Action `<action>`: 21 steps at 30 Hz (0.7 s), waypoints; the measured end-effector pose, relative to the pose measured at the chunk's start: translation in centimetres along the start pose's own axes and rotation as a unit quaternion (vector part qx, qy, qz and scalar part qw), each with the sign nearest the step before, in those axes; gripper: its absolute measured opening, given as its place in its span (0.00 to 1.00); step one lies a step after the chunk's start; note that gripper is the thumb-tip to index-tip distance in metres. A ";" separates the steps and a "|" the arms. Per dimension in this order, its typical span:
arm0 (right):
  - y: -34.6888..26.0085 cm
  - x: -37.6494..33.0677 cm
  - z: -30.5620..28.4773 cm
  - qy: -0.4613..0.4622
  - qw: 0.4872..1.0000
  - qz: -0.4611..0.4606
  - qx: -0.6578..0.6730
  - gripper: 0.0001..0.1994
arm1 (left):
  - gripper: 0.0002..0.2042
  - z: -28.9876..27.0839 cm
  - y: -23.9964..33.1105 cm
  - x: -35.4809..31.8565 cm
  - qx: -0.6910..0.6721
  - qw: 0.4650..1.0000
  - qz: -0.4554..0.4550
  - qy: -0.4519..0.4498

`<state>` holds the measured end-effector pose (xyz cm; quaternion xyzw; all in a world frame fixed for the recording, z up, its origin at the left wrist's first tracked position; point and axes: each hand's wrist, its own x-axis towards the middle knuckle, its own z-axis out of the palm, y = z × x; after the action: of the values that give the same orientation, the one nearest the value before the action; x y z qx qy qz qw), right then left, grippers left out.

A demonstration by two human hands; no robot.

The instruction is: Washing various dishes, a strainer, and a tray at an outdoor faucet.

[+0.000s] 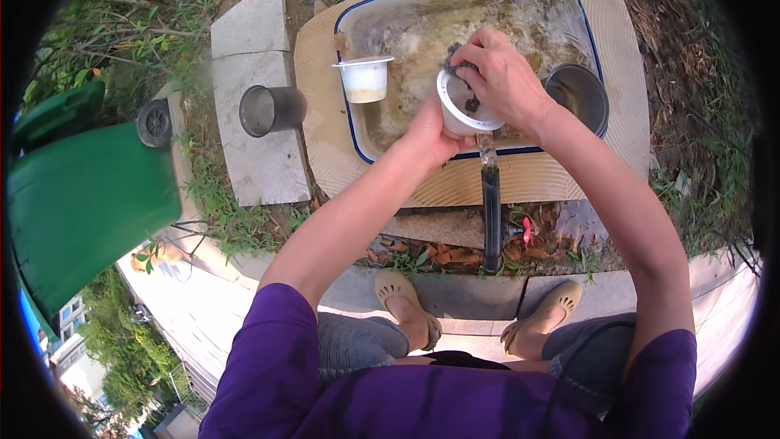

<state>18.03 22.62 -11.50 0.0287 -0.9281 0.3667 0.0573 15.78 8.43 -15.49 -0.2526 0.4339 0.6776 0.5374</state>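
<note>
Low over the front part of a blue-rimmed white basin (355,136), a round white plastic pot (469,125) is tilted with its mouth up. Around its left side and underside wraps my left hand (435,132). My right hand (505,73) is at the pot's mouth, its fingers closed on a dark grey clump, perhaps a scourer. Dark bits show inside the mouth. Another white pot (365,81) with a wide rim is in the basin's left part. At the right end of the basin is a dark grey pot (597,102).
Below the white pot a black hose (491,219) runs toward the basin, with water at its end, near a red tap handle (526,230). A wooden board (325,134) lies under the basin. Left stand a dark pot (284,108) on stone slabs (260,167) and a green wheeled bin (97,203).
</note>
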 end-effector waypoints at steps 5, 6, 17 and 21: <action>0.9 -0.8 0.2 0.005 0.996 0.057 -0.063 0.07 | 0.23 -0.8 0.1 -0.3 0.005 0.998 0.042 0.036; 1.4 -1.3 -0.7 -0.014 0.997 0.065 -0.040 0.07 | 0.22 -0.9 0.6 -0.3 0.004 0.997 0.068 0.034; 0.0 -2.8 -0.6 0.027 0.977 0.111 0.181 0.09 | 0.21 -0.1 -0.6 0.7 0.005 0.987 0.159 0.011; 1.9 -2.6 -1.9 0.070 0.958 0.172 0.219 0.10 | 0.25 0.8 -0.9 0.0 0.127 0.965 0.229 -0.006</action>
<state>20.61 25.38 -11.73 -0.1449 -0.8099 0.5661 0.0504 16.75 9.17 -15.44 -0.0726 0.5596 0.7234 0.3978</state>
